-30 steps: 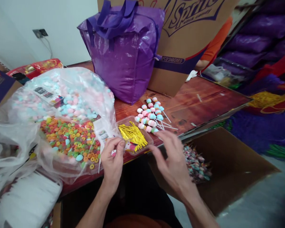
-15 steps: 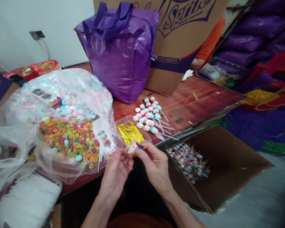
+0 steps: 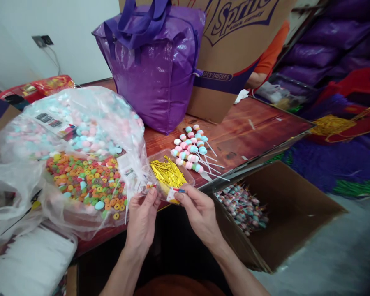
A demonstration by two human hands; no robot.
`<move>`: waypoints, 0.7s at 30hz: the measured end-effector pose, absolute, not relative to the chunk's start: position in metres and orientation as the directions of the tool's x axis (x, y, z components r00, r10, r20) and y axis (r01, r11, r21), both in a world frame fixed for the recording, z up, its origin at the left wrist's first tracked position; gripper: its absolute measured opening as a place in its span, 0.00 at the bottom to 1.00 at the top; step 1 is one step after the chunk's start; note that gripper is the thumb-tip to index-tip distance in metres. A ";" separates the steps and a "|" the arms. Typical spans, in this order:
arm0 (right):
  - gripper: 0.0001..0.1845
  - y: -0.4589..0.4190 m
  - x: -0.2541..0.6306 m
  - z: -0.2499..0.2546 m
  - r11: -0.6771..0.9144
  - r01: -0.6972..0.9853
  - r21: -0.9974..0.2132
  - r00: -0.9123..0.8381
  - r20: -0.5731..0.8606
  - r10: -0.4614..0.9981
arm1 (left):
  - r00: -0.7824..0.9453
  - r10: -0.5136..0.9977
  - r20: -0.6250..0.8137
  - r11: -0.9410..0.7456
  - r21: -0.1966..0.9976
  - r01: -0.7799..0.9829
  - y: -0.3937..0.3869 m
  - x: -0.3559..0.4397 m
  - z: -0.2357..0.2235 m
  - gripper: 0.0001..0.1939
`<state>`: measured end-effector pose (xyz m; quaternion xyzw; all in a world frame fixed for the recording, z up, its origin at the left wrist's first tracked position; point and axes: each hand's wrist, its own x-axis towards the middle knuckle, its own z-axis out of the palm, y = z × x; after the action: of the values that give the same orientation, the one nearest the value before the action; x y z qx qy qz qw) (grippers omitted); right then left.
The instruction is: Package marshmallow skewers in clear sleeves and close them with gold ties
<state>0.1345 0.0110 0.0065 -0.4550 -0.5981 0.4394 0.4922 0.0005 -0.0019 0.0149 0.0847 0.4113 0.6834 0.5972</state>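
Reddish table [image 3: 246, 133], printed wrapper [image 3: 172, 194] pinched at tip of right grip [image 3: 201, 211], left grip [image 3: 142, 220] nearby, hold unclear

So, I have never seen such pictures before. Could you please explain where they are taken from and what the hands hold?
There is no machine: the left hand and the right hand belong to a person. The view comes from a camera worn on the head, looking forward and down. The right hand pinches what looks like a small printed wrapper; whether the left holds anything is hard to tell. On the table are candy sticks, gold strips in a clear tray, ring-shaped sweets and a purple bag.
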 end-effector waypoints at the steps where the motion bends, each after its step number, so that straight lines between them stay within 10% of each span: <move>1: 0.17 0.011 0.133 0.005 0.187 0.116 -0.975 -0.082 0.179 0.980 | -0.311 0.883 -0.352 0.015 0.682 -0.731 -0.002 0.004 0.014 0.11; 15: 0.21 0.024 0.138 0.002 0.255 0.296 -0.921 -0.071 0.245 0.967 | -0.438 0.803 -0.404 -0.034 0.703 -0.710 0.007 0.006 0.013 0.13; 21: 0.13 0.080 0.180 0.002 0.301 0.880 -0.368 -0.058 0.545 0.836 | -0.521 0.746 -0.415 -0.105 0.699 -0.708 0.021 -0.003 0.015 0.16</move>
<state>0.1804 0.0795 0.0021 -0.5902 -0.7267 -0.0310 0.3501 -0.0028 0.0211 0.0148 0.0210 0.4565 0.7429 0.4891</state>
